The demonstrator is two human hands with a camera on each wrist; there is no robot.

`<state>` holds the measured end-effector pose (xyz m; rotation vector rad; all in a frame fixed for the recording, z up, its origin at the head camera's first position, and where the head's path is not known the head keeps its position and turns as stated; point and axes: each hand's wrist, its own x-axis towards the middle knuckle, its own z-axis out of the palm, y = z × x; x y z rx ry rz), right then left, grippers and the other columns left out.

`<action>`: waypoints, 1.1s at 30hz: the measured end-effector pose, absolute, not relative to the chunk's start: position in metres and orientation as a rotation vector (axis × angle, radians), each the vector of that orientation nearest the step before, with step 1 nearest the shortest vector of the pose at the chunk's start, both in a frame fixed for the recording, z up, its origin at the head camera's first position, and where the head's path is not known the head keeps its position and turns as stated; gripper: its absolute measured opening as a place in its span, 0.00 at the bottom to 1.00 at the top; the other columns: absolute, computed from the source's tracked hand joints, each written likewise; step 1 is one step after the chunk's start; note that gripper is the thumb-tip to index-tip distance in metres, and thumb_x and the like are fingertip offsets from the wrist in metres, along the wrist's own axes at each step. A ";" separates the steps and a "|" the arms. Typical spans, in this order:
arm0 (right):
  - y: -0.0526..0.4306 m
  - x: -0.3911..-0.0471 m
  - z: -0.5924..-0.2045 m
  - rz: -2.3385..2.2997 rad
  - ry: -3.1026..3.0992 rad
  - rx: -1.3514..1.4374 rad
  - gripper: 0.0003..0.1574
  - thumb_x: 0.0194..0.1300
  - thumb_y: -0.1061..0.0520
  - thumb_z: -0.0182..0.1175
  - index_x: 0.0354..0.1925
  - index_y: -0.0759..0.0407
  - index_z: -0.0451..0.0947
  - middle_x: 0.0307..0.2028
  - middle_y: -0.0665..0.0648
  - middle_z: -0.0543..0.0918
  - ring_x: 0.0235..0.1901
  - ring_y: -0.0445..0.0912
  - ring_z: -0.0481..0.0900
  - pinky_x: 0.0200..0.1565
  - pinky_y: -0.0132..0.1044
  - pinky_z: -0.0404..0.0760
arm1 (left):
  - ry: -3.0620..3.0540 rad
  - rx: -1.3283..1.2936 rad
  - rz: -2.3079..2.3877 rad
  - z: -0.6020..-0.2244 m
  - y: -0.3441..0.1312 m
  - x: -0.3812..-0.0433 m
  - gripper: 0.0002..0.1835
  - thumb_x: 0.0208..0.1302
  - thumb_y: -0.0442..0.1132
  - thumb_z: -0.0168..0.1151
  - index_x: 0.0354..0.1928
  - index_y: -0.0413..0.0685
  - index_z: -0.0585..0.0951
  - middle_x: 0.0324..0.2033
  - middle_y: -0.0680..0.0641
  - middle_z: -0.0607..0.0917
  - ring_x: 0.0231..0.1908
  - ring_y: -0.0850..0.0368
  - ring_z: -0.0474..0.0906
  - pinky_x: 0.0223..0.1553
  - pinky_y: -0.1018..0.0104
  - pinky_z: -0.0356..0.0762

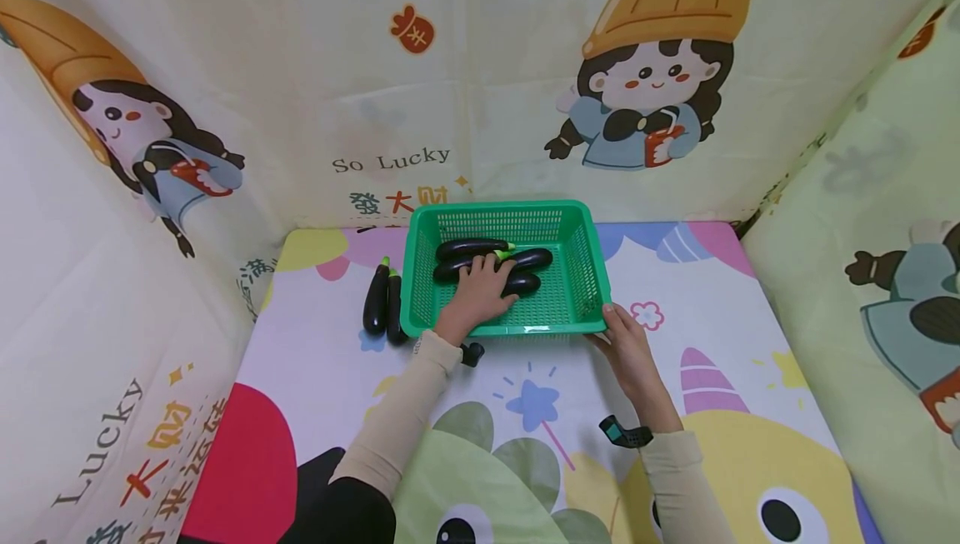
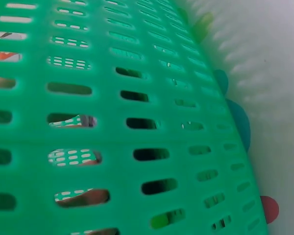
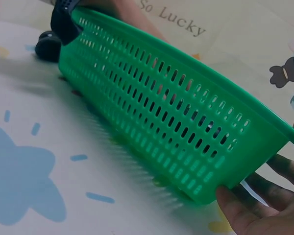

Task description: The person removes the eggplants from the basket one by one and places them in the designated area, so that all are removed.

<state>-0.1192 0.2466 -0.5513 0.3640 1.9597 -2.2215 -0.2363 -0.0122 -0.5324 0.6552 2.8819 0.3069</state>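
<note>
Several dark eggplants with green stems lie in a green plastic basket. My left hand reaches over the near rim, its spread fingers resting on the eggplants in the middle; its palm side is hidden. With my right hand I grip the near right corner of the basket. In the right wrist view, the right hand's fingers reach round and under that corner, and the near side of the basket looks tilted. The left wrist view mostly shows the slotted basket wall.
Two more eggplants stand side by side against the left outside of the basket. A patterned cloth covers the table. Printed fabric walls close in the back and both sides.
</note>
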 end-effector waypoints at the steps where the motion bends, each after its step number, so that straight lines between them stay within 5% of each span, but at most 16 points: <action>1: 0.247 -0.119 -0.552 -2.219 1.964 0.361 0.43 0.82 0.35 0.45 0.79 0.61 0.58 0.76 0.63 0.66 0.72 0.52 0.69 0.69 0.39 0.77 | 2.884 0.658 0.305 -0.533 -0.012 -0.237 0.36 0.75 0.59 0.59 0.79 0.58 0.64 0.75 0.39 0.65 0.74 0.37 0.61 0.71 0.32 0.64; 18: 0.246 -0.119 -0.549 -2.210 1.947 0.369 0.43 0.82 0.35 0.45 0.79 0.61 0.58 0.76 0.61 0.65 0.72 0.49 0.69 0.74 0.48 0.70 | 2.884 0.662 0.402 -0.531 -0.015 -0.234 0.22 0.72 0.49 0.66 0.65 0.56 0.78 0.70 0.42 0.69 0.67 0.41 0.66 0.63 0.41 0.74; 27: 0.246 -0.118 -0.549 -2.231 1.931 0.369 0.42 0.82 0.36 0.46 0.79 0.62 0.58 0.74 0.61 0.66 0.71 0.48 0.71 0.62 0.30 0.79 | 2.853 0.697 0.425 -0.533 -0.015 -0.234 0.19 0.71 0.49 0.68 0.60 0.57 0.81 0.59 0.46 0.71 0.59 0.47 0.66 0.54 0.49 0.74; 33: 0.246 -0.118 -0.549 -2.242 1.920 0.366 0.43 0.82 0.36 0.46 0.78 0.63 0.58 0.73 0.61 0.67 0.70 0.47 0.72 0.61 0.30 0.79 | 2.840 0.717 0.411 -0.533 -0.015 -0.233 0.19 0.70 0.50 0.69 0.60 0.57 0.81 0.58 0.46 0.73 0.58 0.47 0.67 0.54 0.48 0.76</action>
